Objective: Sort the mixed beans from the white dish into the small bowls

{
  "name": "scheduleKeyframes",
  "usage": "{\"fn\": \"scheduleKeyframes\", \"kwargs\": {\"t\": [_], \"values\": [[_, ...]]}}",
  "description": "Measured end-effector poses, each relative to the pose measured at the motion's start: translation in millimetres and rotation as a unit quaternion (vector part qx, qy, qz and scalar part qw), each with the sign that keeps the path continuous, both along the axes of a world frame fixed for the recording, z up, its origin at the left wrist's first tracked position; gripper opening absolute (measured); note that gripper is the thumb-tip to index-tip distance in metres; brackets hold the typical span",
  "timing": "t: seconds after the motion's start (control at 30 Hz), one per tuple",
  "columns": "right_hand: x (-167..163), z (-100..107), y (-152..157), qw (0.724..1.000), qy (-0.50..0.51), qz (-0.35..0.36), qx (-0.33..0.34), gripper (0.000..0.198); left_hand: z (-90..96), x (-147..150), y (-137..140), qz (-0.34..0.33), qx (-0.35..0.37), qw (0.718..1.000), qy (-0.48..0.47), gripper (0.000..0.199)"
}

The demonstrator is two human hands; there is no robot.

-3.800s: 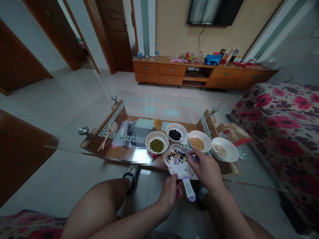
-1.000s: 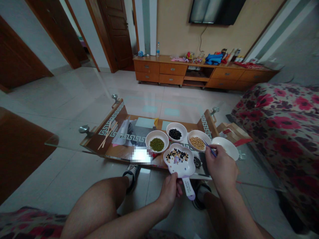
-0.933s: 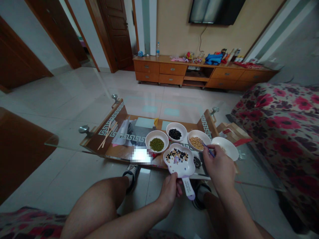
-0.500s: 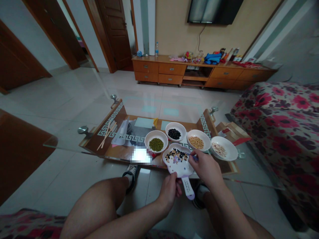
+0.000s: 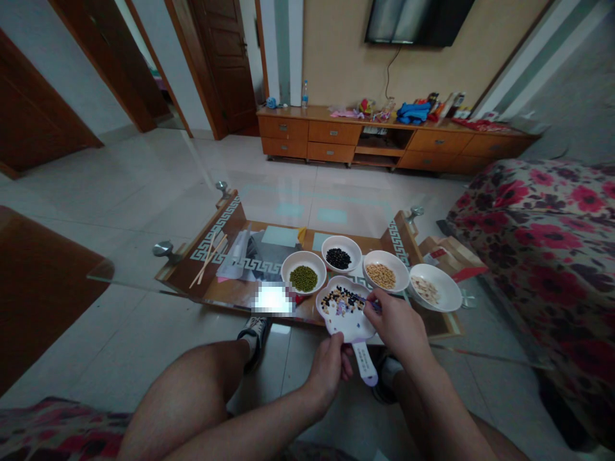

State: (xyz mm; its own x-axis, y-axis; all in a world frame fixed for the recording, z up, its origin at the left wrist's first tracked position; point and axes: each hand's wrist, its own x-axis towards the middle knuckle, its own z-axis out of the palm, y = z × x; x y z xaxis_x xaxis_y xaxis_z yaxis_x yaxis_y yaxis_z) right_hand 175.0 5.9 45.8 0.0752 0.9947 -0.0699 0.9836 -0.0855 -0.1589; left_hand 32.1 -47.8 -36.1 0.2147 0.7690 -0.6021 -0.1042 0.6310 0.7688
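Note:
My left hand (image 5: 329,366) is closed on the near rim of a shallow white scalloped dish (image 5: 353,330) with a purple edge and a short printed handle. Black, yellowish and pale beans lie mixed over its far half. Pinched in my right hand (image 5: 400,321) at the dish's right side is a thin dark purple tool (image 5: 373,303); its tip reaches toward the beans, and its kind is hard to make out. Beyond the dish stand white bowls: green beans (image 5: 303,278), black beans (image 5: 338,258), yellow soybeans (image 5: 381,276) and pale flat pieces (image 5: 426,289).
The glass coffee table (image 5: 144,282) has metal fittings and a wooden shelf beneath. Chopsticks (image 5: 208,261) lie at its left, papers (image 5: 245,253) nearby. A paper bag (image 5: 454,256) is at the right, beside the flowered sofa (image 5: 538,237). My knees flank the dish.
The whole view has shifted slightly, so everything sits a little further right. Both hands keep their hold on the dish and the purple tool, with hardly any movement.

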Motion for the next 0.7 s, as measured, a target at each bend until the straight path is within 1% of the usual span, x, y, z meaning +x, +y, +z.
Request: {"fn": "scheduleKeyframes", "kwargs": {"t": [0.27,0.53,0.7], "values": [[-0.8,4.3,-0.7,1.000,0.007,-0.004,-0.011,0.017,1.6,-1.0,-0.6,0.000,0.009,1.000,0.001,0.054],[-2.0,0.3,0.8,1.000,0.010,-0.005,-0.012,0.018,1.8,-1.1,-0.2,0.002,-0.003,1.000,-0.001,0.054],[-1.0,1.5,0.5,1.000,0.007,-0.014,-0.017,0.019,3.2,-1.4,0.0,0.000,-0.005,1.000,-0.001,0.056]]}}
